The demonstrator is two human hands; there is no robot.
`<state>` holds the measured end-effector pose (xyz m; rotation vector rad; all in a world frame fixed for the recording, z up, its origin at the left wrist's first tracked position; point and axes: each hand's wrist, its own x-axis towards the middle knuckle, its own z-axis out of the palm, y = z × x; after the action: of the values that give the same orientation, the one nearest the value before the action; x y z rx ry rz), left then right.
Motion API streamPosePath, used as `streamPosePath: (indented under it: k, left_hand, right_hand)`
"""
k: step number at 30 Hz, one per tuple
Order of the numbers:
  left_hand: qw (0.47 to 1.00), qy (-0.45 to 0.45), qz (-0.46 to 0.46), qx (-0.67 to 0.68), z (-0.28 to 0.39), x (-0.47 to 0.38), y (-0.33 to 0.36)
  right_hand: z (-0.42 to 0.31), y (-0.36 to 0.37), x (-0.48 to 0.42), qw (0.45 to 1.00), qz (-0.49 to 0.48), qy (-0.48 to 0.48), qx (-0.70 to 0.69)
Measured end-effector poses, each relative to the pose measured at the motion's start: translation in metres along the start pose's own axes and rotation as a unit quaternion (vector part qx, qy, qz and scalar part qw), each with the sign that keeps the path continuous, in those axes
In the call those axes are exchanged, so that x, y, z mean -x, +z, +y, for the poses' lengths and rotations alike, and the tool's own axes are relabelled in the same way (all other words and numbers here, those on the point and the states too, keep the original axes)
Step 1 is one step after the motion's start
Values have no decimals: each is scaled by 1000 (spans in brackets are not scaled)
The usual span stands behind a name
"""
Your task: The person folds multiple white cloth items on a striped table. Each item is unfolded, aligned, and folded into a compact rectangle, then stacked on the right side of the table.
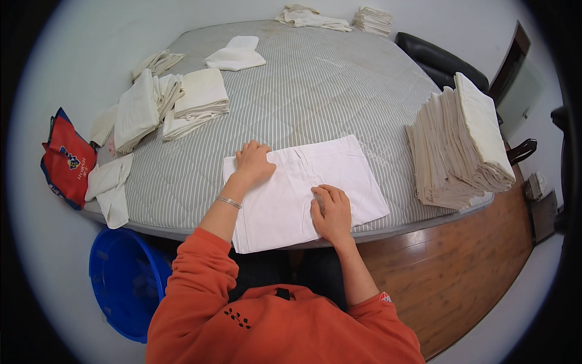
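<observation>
A folded white cloth point(282, 200) lies on the striped mattress point(291, 104) at its near edge, right before me, with creases across its middle. On the cloth's upper left part rests my left hand point(254, 163), palm down, its fingers bent over the far edge; whether they pinch the fabric is hidden. My right hand point(333, 211) touches the cloth right of its middle, beside a raised crease, with thumb and fingers apart. A metal bracelet point(228, 201) circles my left wrist.
A tall stack of folded cloths point(459, 145) stands at the mattress's right. More folded cloths point(200, 98) lie at the left, near a red bag point(70, 161). Below the left corner is a blue tub point(122, 282). Further cloths point(313, 20) and a black cushioned seat point(441, 59) are at the far side.
</observation>
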<state>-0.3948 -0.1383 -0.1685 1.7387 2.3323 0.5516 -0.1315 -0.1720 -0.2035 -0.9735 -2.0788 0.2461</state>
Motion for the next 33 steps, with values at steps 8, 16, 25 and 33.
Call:
streamPosePath:
  k: [8, 16, 25, 33]
  left_hand:
    - [1000, 21, 13, -4, 0, 0, -2]
    - [999, 12, 27, 19, 3, -1, -3]
    - [1000, 3, 24, -9, 1, -4, 3]
    - [973, 142, 165, -70, 11, 26, 10]
  right_hand:
    - [-2, -1, 0, 1000, 0, 6, -5]
    - [-3, -3, 0, 1000, -1, 13, -11]
    - [0, -1, 1, 1000, 5, 2, -13]
    - [-1, -2, 3, 1000, 8, 10, -20]
